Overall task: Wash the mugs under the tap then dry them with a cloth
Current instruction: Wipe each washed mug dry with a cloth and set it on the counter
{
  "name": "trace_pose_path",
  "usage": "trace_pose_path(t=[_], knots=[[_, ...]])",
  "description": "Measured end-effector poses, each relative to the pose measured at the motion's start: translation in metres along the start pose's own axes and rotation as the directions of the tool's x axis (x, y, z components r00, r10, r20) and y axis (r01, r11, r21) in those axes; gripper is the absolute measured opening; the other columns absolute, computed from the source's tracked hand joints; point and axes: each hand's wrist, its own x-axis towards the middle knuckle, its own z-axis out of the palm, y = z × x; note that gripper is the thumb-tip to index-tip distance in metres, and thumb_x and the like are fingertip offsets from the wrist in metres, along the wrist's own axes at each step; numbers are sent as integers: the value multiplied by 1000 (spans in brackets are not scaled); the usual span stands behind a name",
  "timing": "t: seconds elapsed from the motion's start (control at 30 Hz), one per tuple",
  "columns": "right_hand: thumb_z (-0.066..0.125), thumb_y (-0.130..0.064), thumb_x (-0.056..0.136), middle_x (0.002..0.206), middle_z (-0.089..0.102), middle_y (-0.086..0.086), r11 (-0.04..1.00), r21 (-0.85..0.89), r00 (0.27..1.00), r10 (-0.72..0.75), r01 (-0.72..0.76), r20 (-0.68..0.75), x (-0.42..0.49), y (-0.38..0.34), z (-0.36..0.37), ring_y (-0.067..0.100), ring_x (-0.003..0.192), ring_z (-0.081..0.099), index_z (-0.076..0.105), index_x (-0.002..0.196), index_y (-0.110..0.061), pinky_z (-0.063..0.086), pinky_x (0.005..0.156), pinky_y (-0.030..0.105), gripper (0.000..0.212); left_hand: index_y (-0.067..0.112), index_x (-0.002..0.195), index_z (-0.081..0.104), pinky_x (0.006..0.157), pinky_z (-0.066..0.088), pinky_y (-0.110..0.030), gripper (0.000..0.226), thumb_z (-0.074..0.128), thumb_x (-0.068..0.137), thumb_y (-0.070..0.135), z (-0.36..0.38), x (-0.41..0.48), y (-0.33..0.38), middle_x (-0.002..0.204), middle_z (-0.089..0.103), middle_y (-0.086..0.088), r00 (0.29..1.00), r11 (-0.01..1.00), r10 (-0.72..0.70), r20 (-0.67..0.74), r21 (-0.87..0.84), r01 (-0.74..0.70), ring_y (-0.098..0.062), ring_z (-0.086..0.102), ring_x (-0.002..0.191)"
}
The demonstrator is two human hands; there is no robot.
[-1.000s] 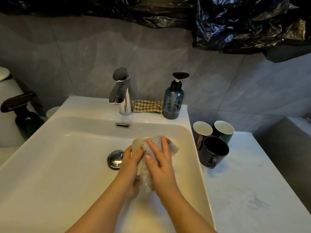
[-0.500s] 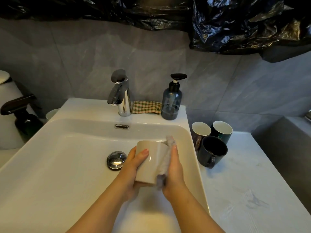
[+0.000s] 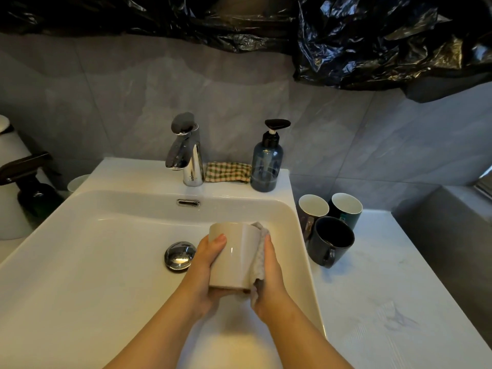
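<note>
A beige mug (image 3: pixel 234 255) is held over the white sink (image 3: pixel 106 249), tilted with its mouth facing away from me. My left hand (image 3: pixel 206 265) grips its left side and base, thumb on the wall. My right hand (image 3: pixel 269 278) presses a pale textured cloth (image 3: pixel 258 258) against the mug's right side; its fingers are hidden behind the cloth. Three more mugs stand on the counter right of the sink: a dark one with a white inside (image 3: pixel 310 213), a teal one (image 3: pixel 346 211) and a black one (image 3: pixel 331 239). The chrome tap (image 3: pixel 186 153) is not running.
A blue soap dispenser (image 3: pixel 267 162) and a checked cloth (image 3: pixel 227 172) sit on the sink's back ledge. The drain plug (image 3: pixel 179 255) lies left of the mug. A white marble counter (image 3: pixel 399 302) stretches right. A dark spray bottle (image 3: pixel 32 187) stands at far left. Black plastic sheeting (image 3: pixel 372 35) hangs overhead.
The cloth has moved from over the top of the mug to its right side, so the mug's beige wall now shows. In the last half second the hands have barely moved.
</note>
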Motion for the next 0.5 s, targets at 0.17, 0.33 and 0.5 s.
trace_pose_path(t=[0.17,0.33,0.5], knots=[[44,-30,98,148,14,-22,976,-111,977,-196,186,-80,-6,11,12,-1,130,25,35,117,-59,29,88,-2,36,19,126,55,77,55,-48,89,83,49,53,-4,5,0,118,65,-19,1000,999,18,-3,-44,-18,-37,65,103],[40,-66,85,94,73,0,996,-44,994,77,-80,-76,-7,-6,4,16,84,67,63,110,-32,52,60,26,47,20,120,56,69,55,-39,66,73,59,40,-5,-1,1,115,64,-15,989,996,81,122,28,-85,-30,64,99],[46,-68,77,91,73,6,999,30,980,38,-33,-196,-7,-8,2,29,96,63,64,104,-29,47,93,54,51,52,119,46,82,54,-41,49,60,73,63,0,-3,6,116,55,-7,933,784,360,-11,546,-296,-22,59,100]])
